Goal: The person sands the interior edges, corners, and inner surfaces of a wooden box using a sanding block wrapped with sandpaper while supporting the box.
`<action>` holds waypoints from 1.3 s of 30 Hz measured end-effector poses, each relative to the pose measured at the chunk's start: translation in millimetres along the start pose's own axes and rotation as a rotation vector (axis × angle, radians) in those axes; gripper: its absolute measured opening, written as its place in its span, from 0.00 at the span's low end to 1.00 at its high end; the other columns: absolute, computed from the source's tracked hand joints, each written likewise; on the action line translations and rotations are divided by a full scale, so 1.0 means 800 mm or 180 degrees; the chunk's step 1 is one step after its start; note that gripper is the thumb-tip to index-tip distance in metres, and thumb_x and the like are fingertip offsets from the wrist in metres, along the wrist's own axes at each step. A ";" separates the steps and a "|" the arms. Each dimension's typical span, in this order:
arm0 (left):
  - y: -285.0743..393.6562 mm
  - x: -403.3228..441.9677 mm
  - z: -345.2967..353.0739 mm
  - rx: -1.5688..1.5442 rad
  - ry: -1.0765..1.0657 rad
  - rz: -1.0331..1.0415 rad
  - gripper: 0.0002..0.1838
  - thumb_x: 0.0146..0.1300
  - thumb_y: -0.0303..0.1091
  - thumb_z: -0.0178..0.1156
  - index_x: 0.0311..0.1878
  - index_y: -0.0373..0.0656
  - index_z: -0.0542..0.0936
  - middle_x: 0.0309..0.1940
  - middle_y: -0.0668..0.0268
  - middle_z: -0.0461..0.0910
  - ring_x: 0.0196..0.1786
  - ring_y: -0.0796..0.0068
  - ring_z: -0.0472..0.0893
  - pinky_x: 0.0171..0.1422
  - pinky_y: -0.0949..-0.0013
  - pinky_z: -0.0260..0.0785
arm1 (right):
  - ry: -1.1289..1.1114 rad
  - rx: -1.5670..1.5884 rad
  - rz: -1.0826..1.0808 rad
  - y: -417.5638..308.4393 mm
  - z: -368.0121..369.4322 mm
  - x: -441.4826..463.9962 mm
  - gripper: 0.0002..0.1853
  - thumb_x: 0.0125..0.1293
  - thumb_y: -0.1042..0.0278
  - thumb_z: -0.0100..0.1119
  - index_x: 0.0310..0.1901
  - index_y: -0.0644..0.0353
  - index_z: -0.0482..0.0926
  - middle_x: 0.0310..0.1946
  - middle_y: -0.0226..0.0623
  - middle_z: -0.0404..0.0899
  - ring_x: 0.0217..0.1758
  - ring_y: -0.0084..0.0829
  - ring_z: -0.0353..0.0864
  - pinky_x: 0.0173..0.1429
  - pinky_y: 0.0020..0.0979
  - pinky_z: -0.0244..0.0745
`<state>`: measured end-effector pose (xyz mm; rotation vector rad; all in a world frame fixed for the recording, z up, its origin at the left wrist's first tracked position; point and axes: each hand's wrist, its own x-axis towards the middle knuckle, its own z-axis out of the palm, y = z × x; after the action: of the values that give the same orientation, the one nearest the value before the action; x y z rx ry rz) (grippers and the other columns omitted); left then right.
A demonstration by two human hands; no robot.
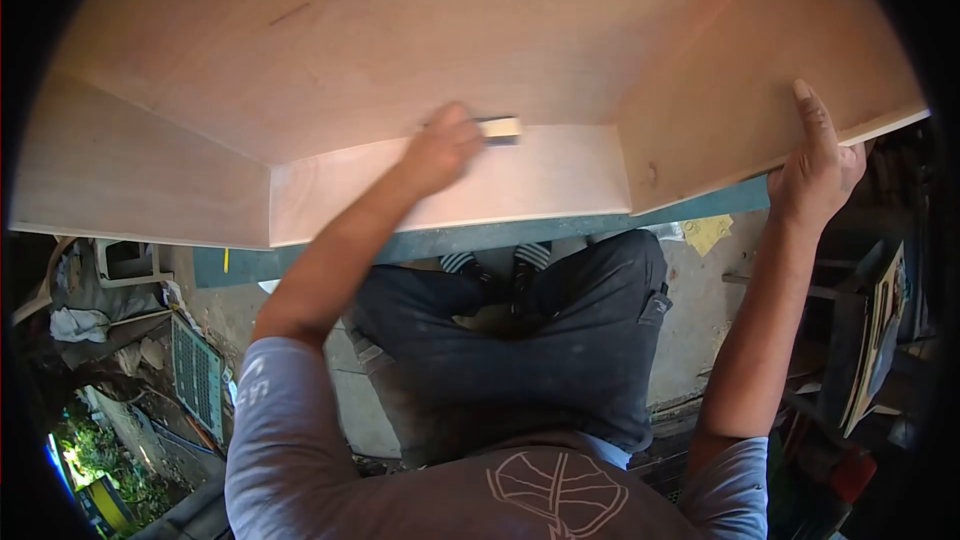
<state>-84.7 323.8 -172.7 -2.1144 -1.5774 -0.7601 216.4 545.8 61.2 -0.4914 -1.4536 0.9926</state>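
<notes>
A large pale wooden cabinet box (420, 30) fills the upper view, its inside facing me. My left hand (446, 152), slightly blurred, is closed around what looks like a sanding block (500, 128), light on top with dark edges. The block is at the corner where the broad panel meets the narrow front board (450, 185). On the right, my right hand (818, 162) grips the outer edge of the side panel (740, 110). Its thumb lies along the inner face, and the other fingers are mostly hidden behind the panel.
A blue-green work surface (700, 205) shows under the box. My legs (500, 360) are close beneath it. Stacked boards (875, 340) stand at the right. A green plastic crate (197, 370), a white cloth (78, 325) and plants (110, 460) are at the left.
</notes>
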 end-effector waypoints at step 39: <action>0.123 0.125 0.048 -0.0061 -0.0104 -0.1169 0.24 0.56 0.26 0.67 0.58 0.40 0.79 0.56 0.58 0.78 0.61 0.55 0.77 0.60 0.56 0.75 | -0.0191 -0.0099 -0.0055 0.008 -0.016 -0.006 0.16 0.69 0.75 0.69 0.55 0.75 0.81 0.50 0.41 0.86 0.51 0.29 0.84 0.59 0.30 0.77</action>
<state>38.5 393.2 -138.2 -1.8785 -2.0141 -0.8608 227.9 548.8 51.8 -0.4744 -1.5265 0.9795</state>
